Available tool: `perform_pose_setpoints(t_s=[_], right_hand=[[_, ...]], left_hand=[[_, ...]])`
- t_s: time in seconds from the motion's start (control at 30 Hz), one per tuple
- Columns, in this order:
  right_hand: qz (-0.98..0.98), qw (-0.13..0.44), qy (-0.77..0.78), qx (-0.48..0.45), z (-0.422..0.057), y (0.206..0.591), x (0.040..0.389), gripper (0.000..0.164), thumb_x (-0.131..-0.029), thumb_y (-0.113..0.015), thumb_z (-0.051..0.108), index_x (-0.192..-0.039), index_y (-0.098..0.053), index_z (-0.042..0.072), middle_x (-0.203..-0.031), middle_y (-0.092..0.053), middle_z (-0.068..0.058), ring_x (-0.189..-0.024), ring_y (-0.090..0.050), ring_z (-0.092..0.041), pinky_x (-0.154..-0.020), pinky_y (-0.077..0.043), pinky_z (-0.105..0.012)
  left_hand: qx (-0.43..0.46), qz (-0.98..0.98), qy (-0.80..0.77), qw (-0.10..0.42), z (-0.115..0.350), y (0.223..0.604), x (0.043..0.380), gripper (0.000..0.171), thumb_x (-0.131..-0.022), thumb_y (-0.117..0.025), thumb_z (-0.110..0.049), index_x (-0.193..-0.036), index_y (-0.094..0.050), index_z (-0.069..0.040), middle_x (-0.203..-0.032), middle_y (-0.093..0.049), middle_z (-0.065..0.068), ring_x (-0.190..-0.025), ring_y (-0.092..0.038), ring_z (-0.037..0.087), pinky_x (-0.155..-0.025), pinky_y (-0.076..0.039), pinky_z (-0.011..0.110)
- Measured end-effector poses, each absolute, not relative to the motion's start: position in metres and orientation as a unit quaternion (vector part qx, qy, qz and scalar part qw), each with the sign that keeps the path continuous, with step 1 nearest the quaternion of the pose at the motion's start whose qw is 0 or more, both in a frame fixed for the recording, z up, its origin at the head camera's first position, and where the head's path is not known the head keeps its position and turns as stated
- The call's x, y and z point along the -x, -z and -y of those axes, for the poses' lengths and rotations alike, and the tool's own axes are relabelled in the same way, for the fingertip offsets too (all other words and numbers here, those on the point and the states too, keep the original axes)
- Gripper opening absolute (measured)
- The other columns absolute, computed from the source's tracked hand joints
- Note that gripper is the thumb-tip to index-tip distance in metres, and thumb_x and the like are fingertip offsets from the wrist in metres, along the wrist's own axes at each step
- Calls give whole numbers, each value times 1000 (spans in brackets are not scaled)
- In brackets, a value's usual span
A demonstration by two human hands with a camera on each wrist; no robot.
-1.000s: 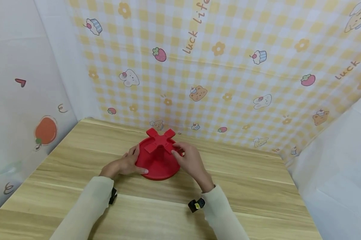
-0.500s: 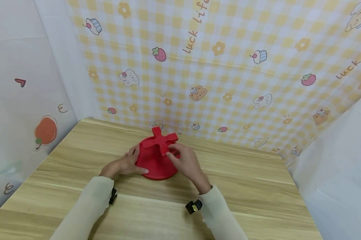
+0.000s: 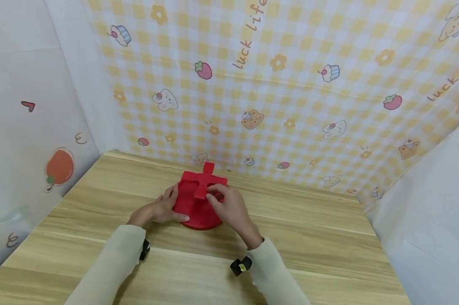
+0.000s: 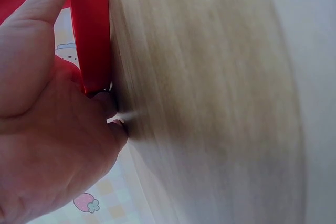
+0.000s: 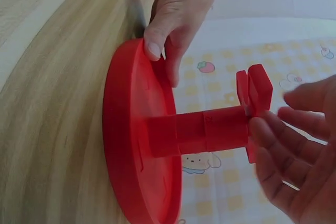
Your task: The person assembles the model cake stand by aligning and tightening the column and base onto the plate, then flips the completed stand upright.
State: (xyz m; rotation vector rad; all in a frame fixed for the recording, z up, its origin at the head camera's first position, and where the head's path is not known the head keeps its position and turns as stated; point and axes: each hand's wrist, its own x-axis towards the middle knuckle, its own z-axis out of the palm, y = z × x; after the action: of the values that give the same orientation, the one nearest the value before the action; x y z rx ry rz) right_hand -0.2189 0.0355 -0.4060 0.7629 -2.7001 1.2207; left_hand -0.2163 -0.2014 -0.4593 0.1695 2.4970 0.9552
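Observation:
A red stand sits on the table, made of a shallow round base (image 3: 198, 218), an upright post (image 5: 210, 129) and a four-armed cross (image 3: 204, 179) on top. My left hand (image 3: 158, 209) grips the left side of the base's rim, with its thumb over the edge. In the left wrist view its fingertips (image 4: 107, 103) lie low, close to the tabletop. My right hand (image 3: 231, 205) touches the near arm of the cross with loosely bent fingers. The right wrist view shows the right thumb (image 5: 302, 96) apart from the cross, while other fingertips (image 5: 258, 128) meet it.
The wood-grain table (image 3: 309, 237) reaches back to a yellow checked cloth (image 3: 290, 97) with cartoon prints. White sheets hang at the left (image 3: 19, 140) and right (image 3: 435, 220). Both wrists carry small black devices, one of them the right wrist camera (image 3: 240, 266).
The cross has turned clockwise as seen from above, its near arm swinging left. My right hand has moved left along with that arm. My left hand and the base have stayed put.

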Motion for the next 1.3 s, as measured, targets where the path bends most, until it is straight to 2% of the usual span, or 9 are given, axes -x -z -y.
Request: perform_pose_setpoints(t_s=[0.07,0.13,0.23,0.3,0.4,0.53,0.83,1.03,1.3], right_hand=[[877,71,-416,-231,-38,405,220,16,-95,-67,15,-108,-74,8,-94,-73,-2,-81,-66,-13,-64,-54,-22],[869,108,-435,-209,-42,405,223,15,-94,-67,14,-106,-74,7,-93,-74,-3,-80,-66,-15,-64,-53,-25],[858,137,-460,-185,-48,405,229,19,-92,-67,9,-110,-72,3,-104,-73,-8,-93,-66,-23,-73,-55,-35],[861,125,-461,-176,-51,405,232,25,-92,-67,9,-117,-69,3,-114,-70,-11,-105,-64,-29,-82,-55,-43],[871,87,-449,-178,-55,406,235,32,-93,-67,10,-124,-65,3,-123,-66,-13,-111,-62,-33,-86,-54,-48],[880,56,-433,-186,-57,408,235,32,-94,-67,12,-125,-62,4,-121,-67,-12,-107,-66,-29,-81,-56,-41],[881,40,-427,-197,-53,411,228,29,-94,-68,14,-122,-64,6,-114,-67,-7,-96,-64,-20,-71,-57,-25],[885,38,-410,-220,-49,410,222,23,-93,-69,14,-114,-69,5,-101,-71,-5,-87,-66,-16,-70,-55,-23],[884,33,-405,-230,-43,412,216,22,-93,-69,16,-113,-69,7,-101,-72,-4,-90,-67,-16,-74,-57,-25]], left_hand=[[-61,-907,-348,229,201,459,217,124,-84,-76,-47,-153,10,8,-159,2,29,-143,-6,55,-119,-6,63],[-62,-907,-347,230,201,460,217,124,-84,-76,-47,-153,11,8,-160,3,28,-143,-6,55,-119,-6,63],[-61,-908,-344,232,201,460,218,123,-85,-75,-48,-153,11,7,-160,4,28,-144,-4,55,-119,-7,63],[-61,-908,-343,232,202,460,218,123,-85,-74,-49,-153,12,7,-160,4,28,-144,-3,55,-118,-7,64],[-61,-908,-341,235,202,460,218,124,-85,-74,-50,-154,13,6,-160,5,27,-144,-2,55,-118,-7,64],[-62,-908,-341,237,202,459,218,123,-86,-73,-50,-153,13,7,-160,6,27,-144,-1,55,-118,-6,64],[-61,-908,-343,234,202,459,219,124,-85,-74,-50,-153,12,7,-159,3,28,-143,-3,56,-118,-7,65],[-61,-907,-345,233,203,459,219,123,-85,-74,-49,-154,12,6,-160,3,27,-144,-4,54,-119,-4,63],[-70,-909,-344,224,202,459,215,123,-85,-74,-48,-154,11,6,-159,-1,29,-144,-9,53,-119,-5,63]])
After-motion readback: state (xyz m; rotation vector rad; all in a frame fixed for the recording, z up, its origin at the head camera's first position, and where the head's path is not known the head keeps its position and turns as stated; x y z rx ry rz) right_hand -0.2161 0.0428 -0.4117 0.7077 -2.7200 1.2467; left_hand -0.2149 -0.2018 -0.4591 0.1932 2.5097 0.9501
